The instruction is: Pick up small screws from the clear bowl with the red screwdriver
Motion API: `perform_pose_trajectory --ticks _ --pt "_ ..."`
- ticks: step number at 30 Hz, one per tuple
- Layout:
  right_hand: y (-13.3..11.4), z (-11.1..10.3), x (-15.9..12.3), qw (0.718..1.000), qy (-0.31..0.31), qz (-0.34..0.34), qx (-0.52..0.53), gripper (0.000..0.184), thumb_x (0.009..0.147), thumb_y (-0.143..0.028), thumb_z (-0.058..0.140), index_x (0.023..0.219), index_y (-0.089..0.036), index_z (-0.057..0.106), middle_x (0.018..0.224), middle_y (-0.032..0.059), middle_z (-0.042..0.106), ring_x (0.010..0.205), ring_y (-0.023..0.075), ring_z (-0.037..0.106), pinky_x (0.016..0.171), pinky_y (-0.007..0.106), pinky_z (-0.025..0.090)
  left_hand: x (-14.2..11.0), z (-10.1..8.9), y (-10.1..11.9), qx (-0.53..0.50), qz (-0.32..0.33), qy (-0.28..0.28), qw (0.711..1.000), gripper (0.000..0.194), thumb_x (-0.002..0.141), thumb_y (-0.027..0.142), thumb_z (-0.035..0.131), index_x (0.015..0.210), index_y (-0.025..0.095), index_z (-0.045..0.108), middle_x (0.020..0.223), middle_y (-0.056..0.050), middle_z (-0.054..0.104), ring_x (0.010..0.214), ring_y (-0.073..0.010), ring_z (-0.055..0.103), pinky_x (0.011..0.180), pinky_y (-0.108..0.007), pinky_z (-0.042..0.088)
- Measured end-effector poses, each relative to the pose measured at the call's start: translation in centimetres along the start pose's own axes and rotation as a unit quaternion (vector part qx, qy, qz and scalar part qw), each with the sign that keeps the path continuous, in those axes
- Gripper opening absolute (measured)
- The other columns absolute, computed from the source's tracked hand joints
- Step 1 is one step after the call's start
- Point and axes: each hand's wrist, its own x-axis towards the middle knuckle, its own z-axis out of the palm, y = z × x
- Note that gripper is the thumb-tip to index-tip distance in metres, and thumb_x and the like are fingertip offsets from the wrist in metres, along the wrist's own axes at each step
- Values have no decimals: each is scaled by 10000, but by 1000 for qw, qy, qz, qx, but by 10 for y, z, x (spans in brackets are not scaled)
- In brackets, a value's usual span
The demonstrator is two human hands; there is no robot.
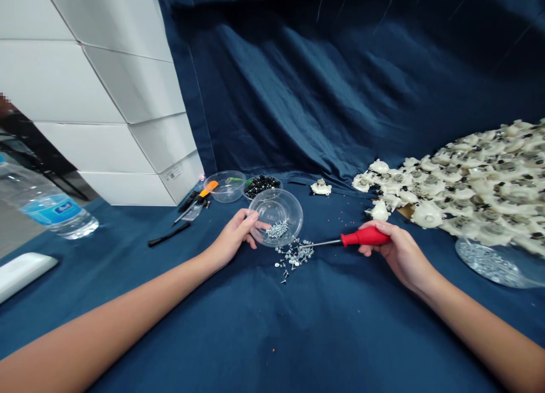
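Note:
My left hand point(237, 234) grips the near-left rim of a clear round plastic bowl point(293, 205), which tilts toward me. Small silver screws point(277, 230) lie inside it near the low side. More loose screws point(296, 255) are heaped on the blue cloth just below the bowl. In my right hand point(394, 242) is a screwdriver with a red handle point(367, 236), closed in the fingers. Its metal shaft point(323, 243) points left, and the tip reaches the loose screws.
Behind the bowl stand a dish of black parts point(261, 184) and another clear dish point(225, 187). An orange-handled screwdriver point(208, 188) lies left of them. Off-white plastic parts point(477, 183) pile up at right, beside a bag of screws point(489, 262). White boxes point(110, 143) and a water bottle point(53, 205) stand left.

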Motion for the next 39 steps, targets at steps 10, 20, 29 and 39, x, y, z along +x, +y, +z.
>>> perform_pose_trajectory --ticks 10,20,29,39 --pt "-8 14 -12 998 -16 6 54 371 1053 -528 655 1142 -207 817 916 113 853 781 256 766 700 351 608 1 -3 -6 35 18 -24 999 544 976 697 693 1145 203 541 1113 -153 839 725 -186 740 604 -288 571" --pt "-10 12 -11 999 -8 7 39 393 1051 -540 669 1179 -197 812 971 122 868 845 267 763 782 370 589 3 -3 -6 22 21 -28 999 509 986 674 693 1140 211 547 1098 -140 837 732 -198 755 604 -297 575" --pt "-13 12 -13 999 -18 -19 22 383 1016 -551 744 1183 -213 816 1001 85 864 896 264 772 861 351 594 1 -2 -4 26 17 -22 999 514 990 675 686 1151 206 553 1112 -145 834 737 -197 751 619 -305 577" --pt "-14 8 -13 998 -46 -41 30 408 1072 -584 631 1205 -239 805 1039 90 860 934 291 778 853 397 600 2 -3 -5 32 13 -26 999 569 972 718 680 1157 199 536 1120 -152 834 739 -189 748 616 -296 575"
